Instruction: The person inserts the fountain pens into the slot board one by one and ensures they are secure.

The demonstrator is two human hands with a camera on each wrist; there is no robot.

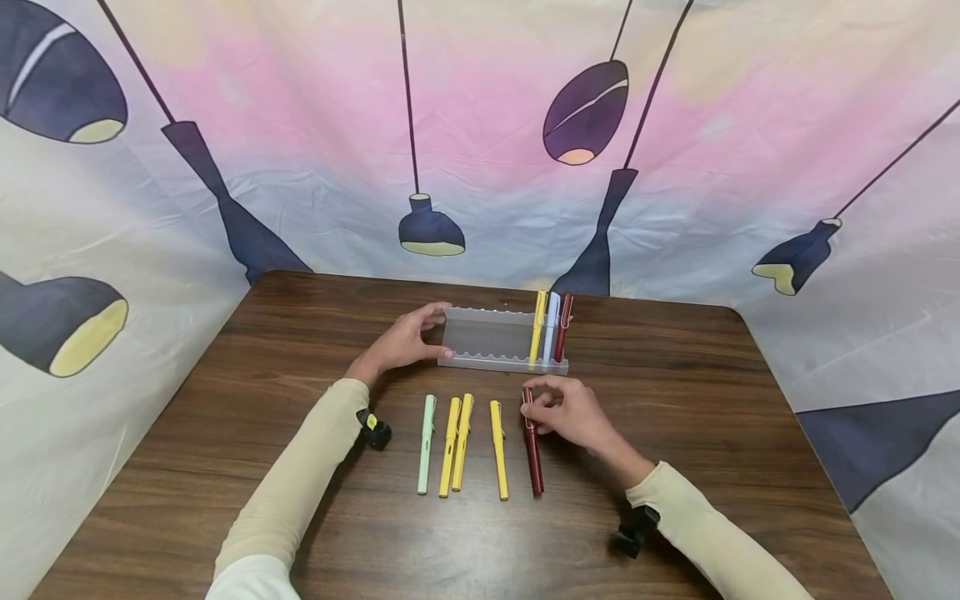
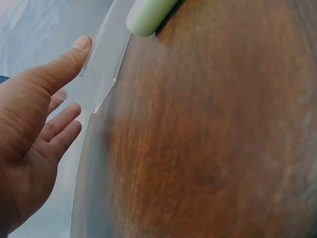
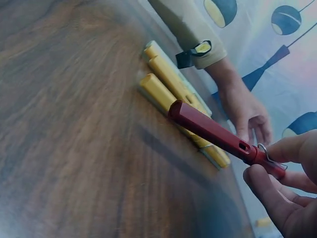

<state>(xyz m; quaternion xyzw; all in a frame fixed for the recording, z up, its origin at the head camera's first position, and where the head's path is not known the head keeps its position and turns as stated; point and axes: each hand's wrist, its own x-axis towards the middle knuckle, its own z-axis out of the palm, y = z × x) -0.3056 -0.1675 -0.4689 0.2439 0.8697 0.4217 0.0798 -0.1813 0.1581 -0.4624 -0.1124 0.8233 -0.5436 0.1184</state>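
A clear pen rack (image 1: 487,337) with notched edges stands toward the back of the table. My left hand (image 1: 405,337) holds its left end, thumb at the front corner and fingers at the back. In the left wrist view the thumb (image 2: 69,62) touches the rack's clear edge (image 2: 101,82). A yellow pen (image 1: 537,325), a pale lavender pen (image 1: 551,325) and a dark red pen (image 1: 565,325) lie in its right end. In front of it, my right hand (image 1: 573,412) pinches another dark red fountain pen (image 3: 213,131) by the clip end; the right wrist view shows it raised off the table.
Left of the held pen, a mint green pen (image 1: 426,446) and three yellow pens (image 1: 498,450) lie on the wooden table (image 1: 360,533). Two of the yellow ones are side by side. A cloth printed with lamps (image 1: 495,167) hangs behind the table.
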